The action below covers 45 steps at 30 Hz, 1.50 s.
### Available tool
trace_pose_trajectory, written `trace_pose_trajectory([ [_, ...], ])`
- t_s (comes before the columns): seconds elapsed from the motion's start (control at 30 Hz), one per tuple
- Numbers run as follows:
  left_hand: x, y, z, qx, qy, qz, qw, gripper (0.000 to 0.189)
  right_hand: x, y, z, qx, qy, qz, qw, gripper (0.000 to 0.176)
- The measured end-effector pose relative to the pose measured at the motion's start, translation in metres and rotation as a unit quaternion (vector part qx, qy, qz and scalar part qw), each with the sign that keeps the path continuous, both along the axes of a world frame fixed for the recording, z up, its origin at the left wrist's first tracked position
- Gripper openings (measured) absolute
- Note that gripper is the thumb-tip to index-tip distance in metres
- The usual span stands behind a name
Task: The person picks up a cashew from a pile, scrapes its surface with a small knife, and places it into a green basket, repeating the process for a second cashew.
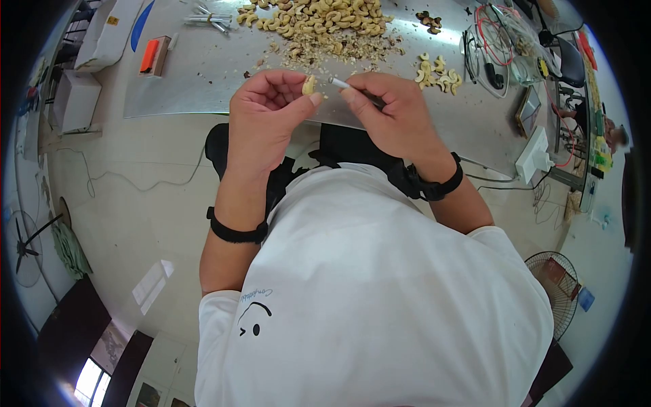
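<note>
My left hand (268, 112) pinches a pale cashew (309, 85) between thumb and fingertips, near the table's front edge. In my right hand (393, 108) is a slim, pen-shaped metal tool (366, 95) with a silver end directed at the cashew, a short distance from it. A large heap of cashews (325, 19) lies beyond my hands. Small broken bits and peeled skins (319, 53) are scattered on its near side. To the right of my right hand sits a smaller group of pale cashews (438, 74).
The metal table (183, 88) also bears an orange-and-brown block (153, 56), a bundle of silver rods (209, 19) and a small pile of dark brown nuts (429, 22). Tangled cables (491, 41) and a white power strip (534, 154) lie at the right. A fan (555, 292) stands lower right.
</note>
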State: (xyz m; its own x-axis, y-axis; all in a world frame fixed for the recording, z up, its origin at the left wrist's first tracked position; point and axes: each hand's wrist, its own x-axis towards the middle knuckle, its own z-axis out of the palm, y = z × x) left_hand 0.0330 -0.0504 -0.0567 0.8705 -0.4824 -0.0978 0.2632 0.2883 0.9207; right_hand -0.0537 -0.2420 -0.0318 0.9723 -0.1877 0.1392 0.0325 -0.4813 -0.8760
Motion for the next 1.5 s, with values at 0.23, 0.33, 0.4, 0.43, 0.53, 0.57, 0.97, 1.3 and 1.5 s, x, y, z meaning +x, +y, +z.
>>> trace_pose_trajectory([
  [0.23, -0.001, 0.004, 0.003, 0.04, -0.031, -0.008, 0.999, 0.03, 0.0, 0.002, 0.001, -0.026, -0.001, 0.031, 0.999, 0.014],
  [0.33, -0.003, 0.004, 0.003, 0.028, -0.043, -0.002, 0.999, 0.029, -0.001, 0.001, 0.001, -0.031, -0.001, 0.035, 0.999, 0.015],
  [0.4, -0.003, 0.003, 0.002, 0.016, -0.05, 0.007, 0.999, 0.028, -0.001, 0.0, 0.0, -0.034, -0.008, 0.042, 0.999, 0.015],
  [0.43, -0.003, 0.004, 0.002, 0.01, -0.054, 0.012, 0.998, 0.028, -0.001, 0.0, 0.0, -0.032, -0.002, 0.041, 0.999, 0.015],
  [0.53, -0.003, 0.004, -0.001, 0.014, -0.053, 0.018, 0.998, 0.028, -0.001, 0.0, 0.003, -0.026, 0.017, 0.04, 0.999, 0.015],
  [0.57, -0.003, 0.005, -0.001, 0.021, -0.054, 0.015, 0.998, 0.027, -0.001, 0.0, 0.004, -0.024, 0.021, 0.039, 0.999, 0.015],
  [0.97, -0.003, 0.007, 0.003, 0.069, -0.067, 0.001, 0.995, 0.025, -0.003, 0.0, 0.003, 0.012, 0.034, 0.022, 0.999, 0.014],
  [1.3, -0.002, 0.01, 0.003, 0.072, -0.067, 0.001, 0.995, 0.023, -0.003, 0.002, 0.004, -0.018, 0.029, 0.034, 0.999, 0.014],
  [1.5, -0.004, 0.011, 0.009, 0.09, -0.074, -0.009, 0.993, 0.022, 0.001, 0.0, -0.01, -0.023, -0.02, -0.04, 0.999, 0.014],
])
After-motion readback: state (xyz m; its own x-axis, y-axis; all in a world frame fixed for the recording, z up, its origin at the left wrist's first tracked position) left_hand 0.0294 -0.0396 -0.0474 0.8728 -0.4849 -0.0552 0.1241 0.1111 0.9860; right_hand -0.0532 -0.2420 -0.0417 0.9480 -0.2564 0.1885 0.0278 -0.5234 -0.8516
